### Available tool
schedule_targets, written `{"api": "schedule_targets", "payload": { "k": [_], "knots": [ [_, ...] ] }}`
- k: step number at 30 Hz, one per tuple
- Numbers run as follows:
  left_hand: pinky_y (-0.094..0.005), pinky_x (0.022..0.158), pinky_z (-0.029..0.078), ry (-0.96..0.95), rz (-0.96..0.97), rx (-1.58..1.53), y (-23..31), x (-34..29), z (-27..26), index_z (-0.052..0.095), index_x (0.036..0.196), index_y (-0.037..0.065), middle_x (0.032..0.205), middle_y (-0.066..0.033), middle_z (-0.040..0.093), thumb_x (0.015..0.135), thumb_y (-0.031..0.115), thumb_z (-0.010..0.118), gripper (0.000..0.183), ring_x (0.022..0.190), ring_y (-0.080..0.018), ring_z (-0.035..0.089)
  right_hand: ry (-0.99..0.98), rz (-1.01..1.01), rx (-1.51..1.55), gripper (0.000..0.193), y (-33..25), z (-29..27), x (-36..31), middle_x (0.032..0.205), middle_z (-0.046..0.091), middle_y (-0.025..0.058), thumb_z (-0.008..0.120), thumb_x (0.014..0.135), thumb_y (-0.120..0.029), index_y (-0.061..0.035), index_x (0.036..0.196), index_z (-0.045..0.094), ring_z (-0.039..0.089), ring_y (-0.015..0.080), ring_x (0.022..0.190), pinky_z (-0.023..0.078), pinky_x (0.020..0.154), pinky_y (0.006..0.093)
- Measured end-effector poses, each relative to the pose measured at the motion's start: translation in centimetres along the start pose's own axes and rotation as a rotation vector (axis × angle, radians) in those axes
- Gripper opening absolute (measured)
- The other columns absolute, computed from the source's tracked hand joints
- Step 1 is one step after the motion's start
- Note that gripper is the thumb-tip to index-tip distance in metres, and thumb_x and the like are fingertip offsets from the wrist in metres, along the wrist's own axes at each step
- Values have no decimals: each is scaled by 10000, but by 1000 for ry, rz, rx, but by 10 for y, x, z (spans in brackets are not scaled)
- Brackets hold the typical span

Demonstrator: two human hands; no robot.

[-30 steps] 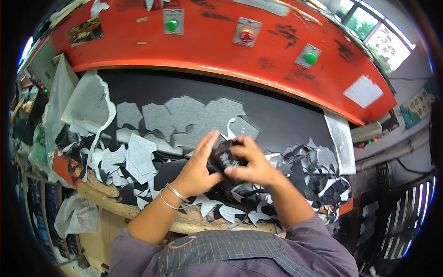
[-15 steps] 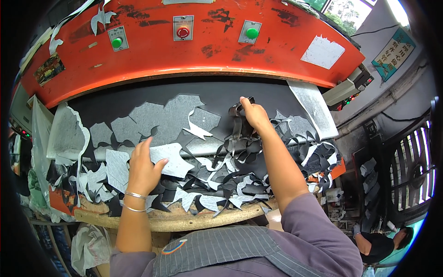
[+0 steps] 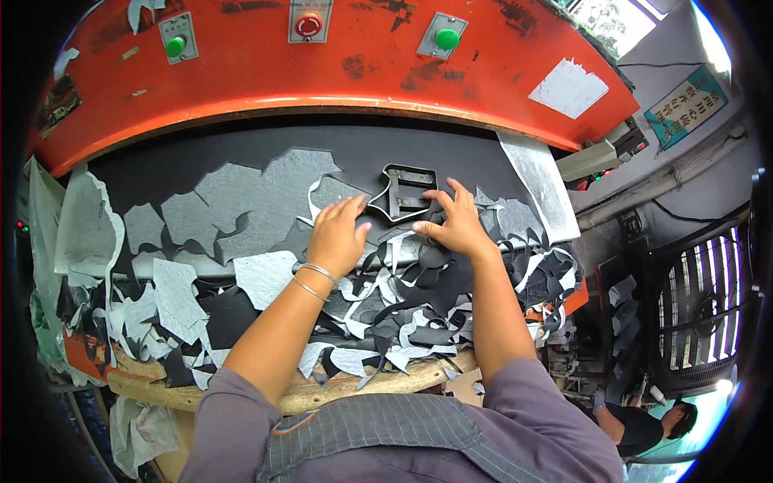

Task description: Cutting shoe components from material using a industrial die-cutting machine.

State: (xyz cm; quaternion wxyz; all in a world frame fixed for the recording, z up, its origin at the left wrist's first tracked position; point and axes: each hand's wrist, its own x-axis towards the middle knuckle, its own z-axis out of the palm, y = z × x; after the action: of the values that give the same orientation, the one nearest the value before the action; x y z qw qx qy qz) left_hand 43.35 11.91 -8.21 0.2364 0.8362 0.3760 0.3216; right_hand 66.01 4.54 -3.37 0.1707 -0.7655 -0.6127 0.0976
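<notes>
The metal cutter (image 3: 394, 193) has been laid flat; left of it, the left hand (image 3: 334, 241) is held parted; right of it, the right hand (image 3: 461, 228) is spread wide.

Workshop, orange machine (image 3: 386, 88) (2 green buttons (image 3: 447, 39)), heaped cut scraps (image 3: 175, 296)

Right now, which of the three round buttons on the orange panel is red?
The middle button, on the orange panel between the left button and the right button; both of those are green.
</notes>
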Motion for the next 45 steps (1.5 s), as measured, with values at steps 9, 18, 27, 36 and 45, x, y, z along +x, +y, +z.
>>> {"api": "schedule_targets", "payload": {
  "k": [9,18,27,36,45],
  "knots": [
    [-413,1077,296,-90,12,94,7,15,2,497,1303,65,1243,-84,623,876,174,588,450,1267,-245,482,321,-172,113,580,28,32,9,1218,567,274,833,615,-445,-62,972,581,463,444,1240,348,1033,497],
    [-428,1101,304,-69,27,64,10,13,-1,401,1373,22,1245,-91,630,870,166,592,556,1198,-317,529,101,-256,70,676,53,6,31,1352,498,238,805,648,-487,-115,1171,592,345,352,1372,267,1101,501],
    [-416,1101,301,-127,-3,60,10,18,-4,394,1369,-18,1234,-78,638,867,174,595,574,1202,-279,537,140,-284,30,617,55,13,31,1325,518,256,790,637,-527,-97,1049,631,423,344,1324,295,1074,521],
    [-398,1090,324,-103,-25,26,10,9,-15,365,1402,-3,1243,-109,624,853,164,639,636,1136,-275,570,70,-230,6,807,42,5,17,1425,409,254,785,639,-540,-125,1286,538,338,366,1372,250,1104,522],
    [-278,842,492,618,-287,-155,-46,-13,-180,654,1063,-2,1005,-71,682,963,194,577,234,935,-131,624,446,-130,798,601,-24,-55,1,1066,579,124,758,823,-208,-7,1311,471,589,148,833,499,695,262]
  ]
}}
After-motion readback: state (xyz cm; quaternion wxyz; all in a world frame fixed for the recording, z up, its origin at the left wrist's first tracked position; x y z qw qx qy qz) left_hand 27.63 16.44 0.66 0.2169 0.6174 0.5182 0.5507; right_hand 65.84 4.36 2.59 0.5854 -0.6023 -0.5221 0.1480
